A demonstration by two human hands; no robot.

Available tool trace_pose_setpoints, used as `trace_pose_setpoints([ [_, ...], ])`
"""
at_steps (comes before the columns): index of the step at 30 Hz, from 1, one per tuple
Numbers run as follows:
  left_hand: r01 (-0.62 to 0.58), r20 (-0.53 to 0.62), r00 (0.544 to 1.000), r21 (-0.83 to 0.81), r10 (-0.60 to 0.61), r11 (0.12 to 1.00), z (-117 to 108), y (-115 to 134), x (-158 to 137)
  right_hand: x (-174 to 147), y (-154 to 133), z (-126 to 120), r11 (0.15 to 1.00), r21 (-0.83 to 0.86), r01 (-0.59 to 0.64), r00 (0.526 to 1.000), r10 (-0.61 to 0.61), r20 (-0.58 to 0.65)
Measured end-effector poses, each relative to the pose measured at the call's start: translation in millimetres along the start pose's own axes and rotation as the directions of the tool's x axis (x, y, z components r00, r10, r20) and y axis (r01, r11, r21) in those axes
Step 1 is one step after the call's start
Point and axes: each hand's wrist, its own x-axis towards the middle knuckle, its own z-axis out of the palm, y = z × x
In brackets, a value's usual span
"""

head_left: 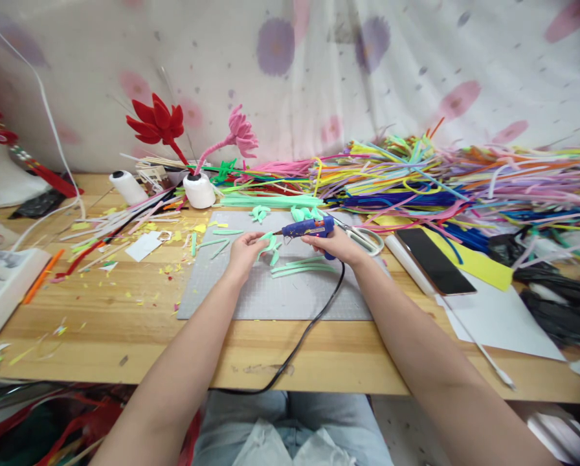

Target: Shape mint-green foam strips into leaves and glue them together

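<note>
My right hand (336, 244) grips a blue hot glue gun (307, 228), its nozzle pointing left. The nozzle tip reaches a mint-green pipe cleaner piece (270, 244), bent into petal-like loops, which my left hand (248, 251) pinches between thumb and fingers. Whether tip and piece touch, I cannot tell. Both hands are above a grey cutting mat (212, 285). Loose mint-green pipe cleaners (302, 266) lie under the glue gun, with short cut pieces (219, 246) to the left. Another bent green piece (259, 213) rests at the mat's back edge. Scissors (368, 239) lie right of the gun, partly hidden.
A black cord (314, 323) runs from the glue gun over the table's front edge. Piled colourful pipe cleaners (406, 171) line the back. Red and pink flowers stand in a white spool (199, 191). A phone (435, 261) lies right; a white tray (15, 291) is left.
</note>
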Motion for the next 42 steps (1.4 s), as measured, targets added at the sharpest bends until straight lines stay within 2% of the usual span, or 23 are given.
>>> trace_pose_setpoints([
  [34,-0.005,0.025,1.0,0.0,0.005,1.0,-2.3,-2.8,2.2,-1.1,-0.9,-4.7,0.999,0.049,-0.007,1.0,0.007,-0.003],
  [42,-0.013,0.031,0.999,0.008,0.012,1.0,-2.5,-5.3,3.8,-1.1,3.1,-9.3,0.985,0.173,0.016,0.994,0.003,-0.106],
])
